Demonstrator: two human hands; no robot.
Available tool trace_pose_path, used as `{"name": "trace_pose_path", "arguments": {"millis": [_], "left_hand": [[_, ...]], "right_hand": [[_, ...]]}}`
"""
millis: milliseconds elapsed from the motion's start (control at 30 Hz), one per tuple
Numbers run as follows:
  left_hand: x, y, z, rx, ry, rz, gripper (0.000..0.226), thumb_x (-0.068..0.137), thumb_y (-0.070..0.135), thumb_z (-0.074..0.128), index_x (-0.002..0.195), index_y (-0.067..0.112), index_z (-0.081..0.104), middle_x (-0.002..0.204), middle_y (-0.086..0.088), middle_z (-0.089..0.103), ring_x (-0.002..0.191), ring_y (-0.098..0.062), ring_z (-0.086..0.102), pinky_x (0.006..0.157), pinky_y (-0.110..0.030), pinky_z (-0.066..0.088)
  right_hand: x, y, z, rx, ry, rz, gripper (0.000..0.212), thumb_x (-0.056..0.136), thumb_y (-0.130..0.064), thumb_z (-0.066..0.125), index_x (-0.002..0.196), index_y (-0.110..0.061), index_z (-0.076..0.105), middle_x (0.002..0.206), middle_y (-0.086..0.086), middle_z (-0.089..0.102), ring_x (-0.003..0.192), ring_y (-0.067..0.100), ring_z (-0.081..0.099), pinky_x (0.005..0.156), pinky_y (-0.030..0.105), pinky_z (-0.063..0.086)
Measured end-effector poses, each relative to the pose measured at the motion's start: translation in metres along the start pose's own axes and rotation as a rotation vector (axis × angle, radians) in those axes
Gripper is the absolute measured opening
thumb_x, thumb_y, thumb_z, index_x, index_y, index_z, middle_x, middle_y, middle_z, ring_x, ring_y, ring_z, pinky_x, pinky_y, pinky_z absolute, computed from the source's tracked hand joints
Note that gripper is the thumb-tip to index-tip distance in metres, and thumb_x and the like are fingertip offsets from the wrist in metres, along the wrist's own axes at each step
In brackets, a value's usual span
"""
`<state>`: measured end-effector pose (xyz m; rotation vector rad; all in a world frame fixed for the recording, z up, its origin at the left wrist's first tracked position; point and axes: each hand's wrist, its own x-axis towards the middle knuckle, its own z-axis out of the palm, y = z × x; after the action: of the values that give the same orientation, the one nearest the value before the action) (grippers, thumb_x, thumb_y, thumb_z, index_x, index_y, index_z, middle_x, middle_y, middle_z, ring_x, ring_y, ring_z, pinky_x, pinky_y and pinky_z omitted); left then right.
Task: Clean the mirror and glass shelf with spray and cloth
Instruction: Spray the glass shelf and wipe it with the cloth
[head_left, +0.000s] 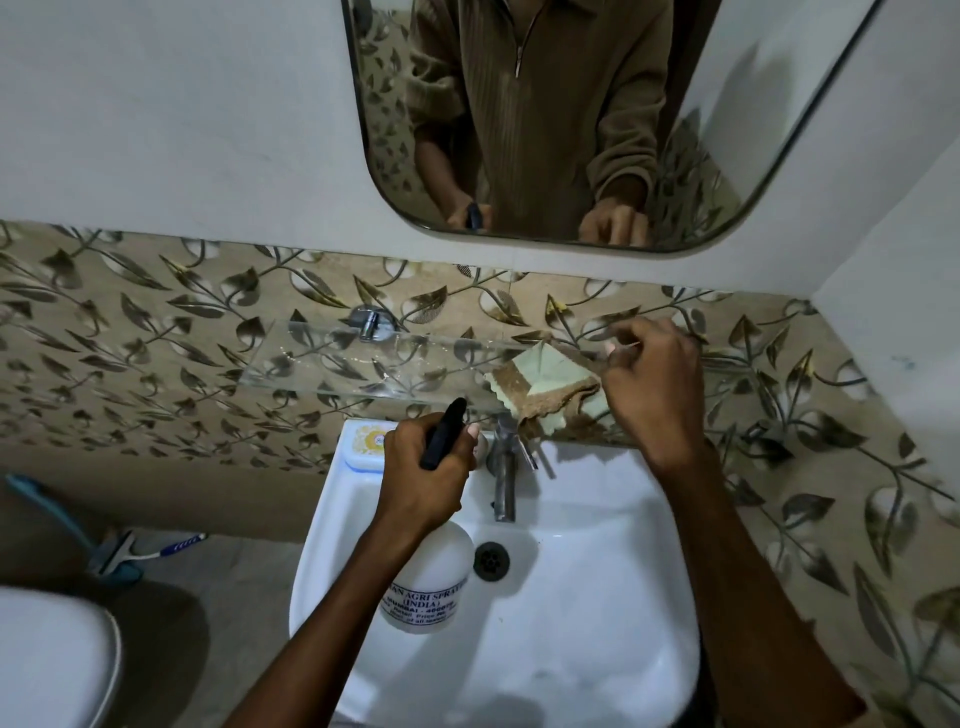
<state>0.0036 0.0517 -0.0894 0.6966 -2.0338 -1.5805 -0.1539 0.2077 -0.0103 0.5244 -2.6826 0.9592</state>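
Left hand (423, 467) is gripping the black trigger head of a white plastic spray bottle (428, 582), fingers curled round the neck; the bottle is hanging over the white ceramic basin (597, 597), nozzle pointing up toward the shelf.

Right hand (649, 374) is pinching a corner of a brown-and-pale-green folded cloth (545, 384) between thumb and fingertips; the rest of the cloth is lying on the right part of the clear glass wall shelf (322, 358), draping slightly over its front edge.

Shelf is sitting on a chrome bracket (371, 322) against leaf-patterned tiles (156, 332), above a steel tap (504, 467).

Rounded wall mirror (571, 130) is hanging above, well apart from both hands, reflecting a person's brown top.

White soap box (363, 444) is resting on the basin's left rim.
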Motion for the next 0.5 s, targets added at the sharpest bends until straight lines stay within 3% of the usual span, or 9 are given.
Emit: {"name": "trace_pose_path", "arguments": {"millis": [100, 167, 233, 333, 400, 500], "left_hand": [[0.000, -0.002, -0.001, 0.015, 0.001, 0.008, 0.053, 0.085, 0.046, 0.063, 0.072, -0.005, 0.062, 0.063, -0.025, 0.064, 0.045, -0.037, 0.053, 0.040, -0.041, 0.047], [0.000, -0.001, -0.001, 0.014, -0.001, 0.009, 0.052, 0.086, 0.044, 0.063, 0.072, -0.006, 0.063, 0.063, -0.025, 0.064, 0.043, -0.034, 0.052, 0.037, -0.036, 0.044], [0.000, 0.001, 0.000, 0.004, 0.005, 0.006, 0.048, 0.087, 0.039, 0.062, 0.073, -0.007, 0.064, 0.062, -0.024, 0.065, 0.042, -0.027, 0.052, 0.038, -0.029, 0.043], [0.001, 0.003, 0.001, -0.009, 0.012, 0.014, 0.046, 0.087, 0.037, 0.063, 0.072, -0.006, 0.066, 0.061, -0.025, 0.065, 0.042, -0.027, 0.054, 0.038, -0.030, 0.046], [0.002, 0.004, 0.004, -0.017, 0.007, 0.009, 0.044, 0.086, 0.036, 0.063, 0.072, -0.006, 0.066, 0.061, -0.025, 0.065, 0.042, -0.028, 0.053, 0.038, -0.030, 0.046], [0.003, 0.008, 0.010, -0.026, -0.023, 0.013, 0.046, 0.085, 0.037, 0.064, 0.070, -0.007, 0.065, 0.062, -0.028, 0.064, 0.042, -0.026, 0.051, 0.037, -0.028, 0.045]], "right_hand": [[-0.017, -0.008, 0.013, 0.099, -0.042, -0.067, 0.025, 0.095, -0.007, 0.059, 0.114, -0.018, 0.069, 0.120, 0.002, 0.064, 0.108, 0.015, 0.058, 0.097, 0.037, 0.052], [-0.029, -0.011, 0.028, 0.070, -0.182, -0.123, 0.029, 0.100, -0.017, 0.052, 0.127, -0.021, 0.063, 0.135, 0.002, 0.058, 0.123, 0.018, 0.052, 0.109, 0.042, 0.044], [-0.038, -0.013, 0.048, -0.130, -0.324, -0.205, 0.042, 0.104, -0.033, 0.040, 0.145, -0.024, 0.046, 0.156, 0.004, 0.039, 0.143, 0.023, 0.033, 0.119, 0.045, 0.027], [-0.047, -0.015, 0.074, -0.355, -0.368, -0.305, 0.061, 0.104, -0.048, 0.018, 0.158, -0.021, 0.021, 0.167, 0.008, 0.009, 0.155, 0.026, 0.004, 0.125, 0.047, 0.006], [-0.047, -0.013, 0.077, -0.351, -0.382, -0.383, 0.064, 0.101, -0.050, 0.008, 0.159, -0.022, 0.019, 0.168, 0.006, 0.008, 0.155, 0.023, 0.002, 0.126, 0.044, 0.002], [-0.050, 0.001, 0.065, -0.311, -0.409, -0.496, 0.054, 0.105, -0.045, 0.015, 0.157, -0.032, 0.022, 0.168, -0.002, 0.012, 0.155, 0.017, 0.006, 0.126, 0.042, 0.005]]}}
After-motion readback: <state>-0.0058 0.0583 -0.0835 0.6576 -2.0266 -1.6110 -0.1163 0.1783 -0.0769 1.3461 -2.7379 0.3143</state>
